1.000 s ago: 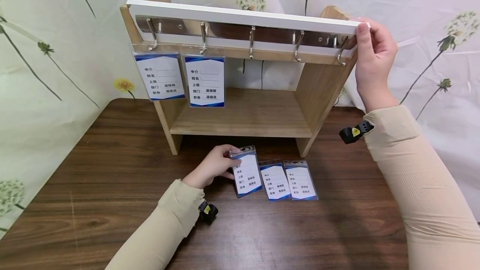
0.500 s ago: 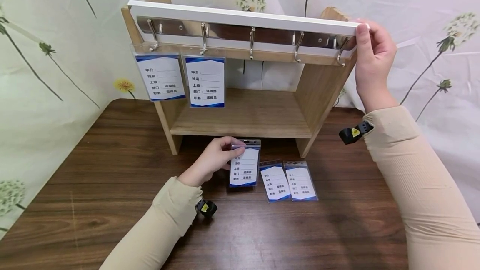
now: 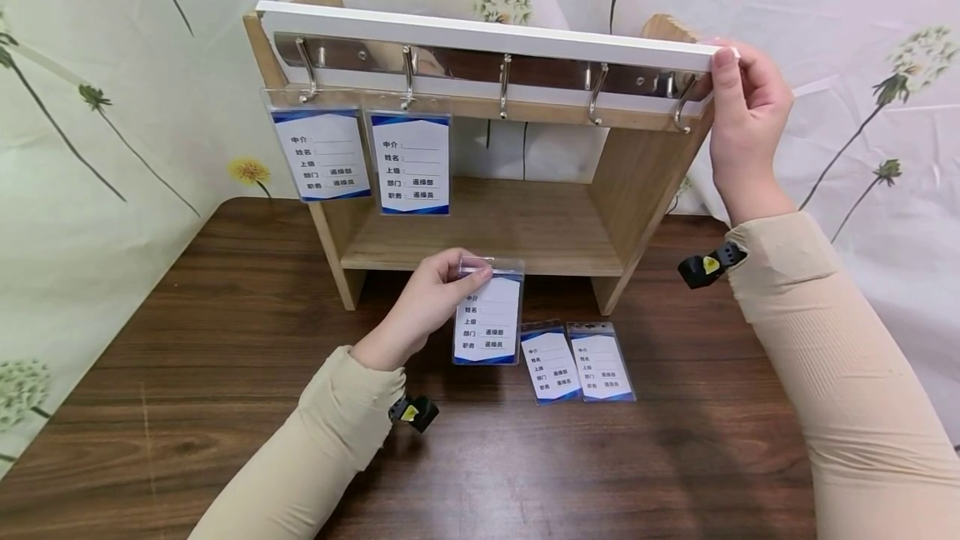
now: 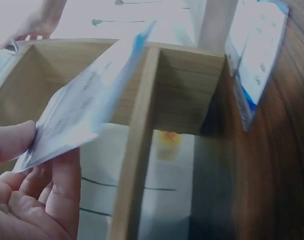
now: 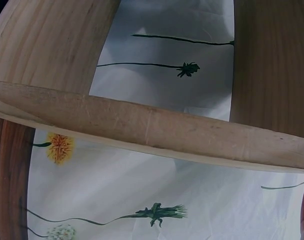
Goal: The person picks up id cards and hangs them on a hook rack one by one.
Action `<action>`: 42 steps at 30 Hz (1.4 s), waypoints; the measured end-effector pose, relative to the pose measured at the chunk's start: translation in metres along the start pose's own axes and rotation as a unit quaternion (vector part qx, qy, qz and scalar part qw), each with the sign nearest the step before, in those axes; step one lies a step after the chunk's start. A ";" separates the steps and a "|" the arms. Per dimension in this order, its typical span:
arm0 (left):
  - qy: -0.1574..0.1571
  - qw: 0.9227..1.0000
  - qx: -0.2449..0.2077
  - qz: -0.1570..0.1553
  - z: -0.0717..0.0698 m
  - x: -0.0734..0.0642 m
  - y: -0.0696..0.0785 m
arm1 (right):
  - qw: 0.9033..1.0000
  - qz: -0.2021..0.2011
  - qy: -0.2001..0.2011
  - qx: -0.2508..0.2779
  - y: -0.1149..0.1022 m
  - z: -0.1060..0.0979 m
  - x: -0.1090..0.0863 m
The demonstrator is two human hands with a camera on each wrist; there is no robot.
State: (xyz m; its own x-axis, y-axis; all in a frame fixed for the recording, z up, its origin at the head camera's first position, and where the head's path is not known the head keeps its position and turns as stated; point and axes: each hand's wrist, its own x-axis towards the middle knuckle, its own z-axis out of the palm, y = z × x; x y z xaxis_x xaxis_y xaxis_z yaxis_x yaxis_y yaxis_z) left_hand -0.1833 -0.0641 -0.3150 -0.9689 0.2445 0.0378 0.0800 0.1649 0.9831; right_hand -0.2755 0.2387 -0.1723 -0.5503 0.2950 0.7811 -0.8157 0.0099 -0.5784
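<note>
My left hand (image 3: 432, 301) pinches a clear-sleeved badge (image 3: 487, 319) near its top edge, thumb in front, and holds it upright just before the shelf's lower board. The left wrist view shows the same badge (image 4: 84, 100) between thumb and fingers. My right hand (image 3: 752, 119) grips the right end of a white hook rail (image 3: 480, 30), thumb on its front. Two badges hang at the rail's left: one badge (image 3: 322, 155) by the first hook, another badge (image 3: 410, 163) by the second. The three hooks to the right carry nothing.
Two more badges, a middle one (image 3: 551, 363) and a right one (image 3: 602, 363), lie side by side on the dark wooden table (image 3: 525, 473). The wooden shelf (image 3: 480, 223) stands behind them, before a flowered cloth backdrop (image 3: 862, 7).
My left hand has lifted the badge off the table, raised it toward the shelf and turned it from slanted to upright. The right hand stays on the rail's end.
</note>
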 end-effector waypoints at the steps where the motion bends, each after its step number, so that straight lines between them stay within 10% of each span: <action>1: 0.004 1.000 -0.002 0.007 0.000 0.000 0.003 | 1.000 0.000 0.000 0.000 0.000 0.000 0.000; 27: 0.072 0.984 -0.002 0.164 -0.001 0.004 0.056 | 1.000 0.004 0.001 0.004 0.000 0.001 -0.001; 42: 0.106 0.972 -0.049 0.203 -0.002 0.007 0.072 | 1.000 0.003 0.000 0.011 0.001 0.000 -0.001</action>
State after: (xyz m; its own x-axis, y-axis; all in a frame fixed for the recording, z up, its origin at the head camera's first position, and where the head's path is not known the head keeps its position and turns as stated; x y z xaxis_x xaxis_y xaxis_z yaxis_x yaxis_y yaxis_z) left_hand -0.1844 -0.0525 -0.2432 -0.8894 0.0658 0.4524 0.4534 0.0013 0.8913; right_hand -0.2756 0.2387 -0.1731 -0.5555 0.2956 0.7772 -0.8157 -0.0121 -0.5784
